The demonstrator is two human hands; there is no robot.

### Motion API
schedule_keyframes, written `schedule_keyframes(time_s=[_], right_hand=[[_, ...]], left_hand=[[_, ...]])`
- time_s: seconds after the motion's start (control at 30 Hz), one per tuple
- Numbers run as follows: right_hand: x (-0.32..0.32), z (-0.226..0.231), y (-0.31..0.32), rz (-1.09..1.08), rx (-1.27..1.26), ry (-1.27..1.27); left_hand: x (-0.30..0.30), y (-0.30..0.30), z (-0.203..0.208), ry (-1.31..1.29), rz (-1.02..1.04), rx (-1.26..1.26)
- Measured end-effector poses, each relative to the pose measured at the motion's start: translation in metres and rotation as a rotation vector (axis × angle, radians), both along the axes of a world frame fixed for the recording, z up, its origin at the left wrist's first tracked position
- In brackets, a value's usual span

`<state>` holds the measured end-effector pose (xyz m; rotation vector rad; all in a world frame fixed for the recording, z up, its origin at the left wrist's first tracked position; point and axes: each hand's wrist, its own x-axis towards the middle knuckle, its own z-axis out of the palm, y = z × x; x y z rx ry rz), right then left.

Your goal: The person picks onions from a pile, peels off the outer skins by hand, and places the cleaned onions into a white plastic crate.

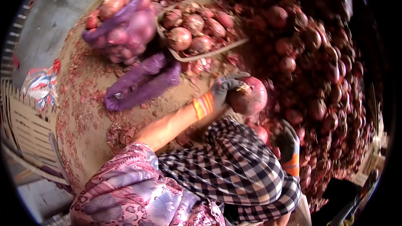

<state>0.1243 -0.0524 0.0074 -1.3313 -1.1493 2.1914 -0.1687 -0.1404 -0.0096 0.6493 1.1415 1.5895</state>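
My left hand (223, 92), in a grey work glove with an orange cuff, is closed around a large red onion (252, 97) in front of my knees. Dry, pale strands stick out from the onion near my fingers. My right hand (288, 142), gloved the same way, is low at the edge of a big heap of red onions (318, 109), beside my checked trouser leg. Its fingers are dark and blurred against the onions, so whether it grips one is unclear.
Ahead stands a tub (209, 55) of onions. Left of it is a filled purple mesh bag (134, 29), and a slack purple mesh bag (142, 79) lies nearer. Onion skins litter the floor. A striped plastic sack (39, 86) and a slatted plastic crate (33, 121) are at far left.
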Motion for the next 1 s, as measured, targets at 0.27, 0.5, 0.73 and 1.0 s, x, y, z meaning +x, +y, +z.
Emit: schedule_keyframes(time_s=[0.27, 0.5, 0.73, 1.0], right_hand=[[-0.007, 0.007, 0.004, 0.015, -0.116, 0.003], [-0.157, 0.133, 0.027, 0.531, 0.241, 0.144], [-0.231, 0.111, -0.012, 0.379, -0.119, 0.596], [-0.216, 0.104, 0.004, 0.049, -0.176, 0.563]], left_hand=[[-0.196, -0.103, 0.104, 0.155, 0.532, -0.013], [-0.143, -0.093, 0.113, 0.549, 0.403, 0.227], [-0.079, -0.071, 0.141, -0.005, 0.17, 0.294], [-0.277, -0.15, 0.123, 1.449, 0.933, -0.459]])
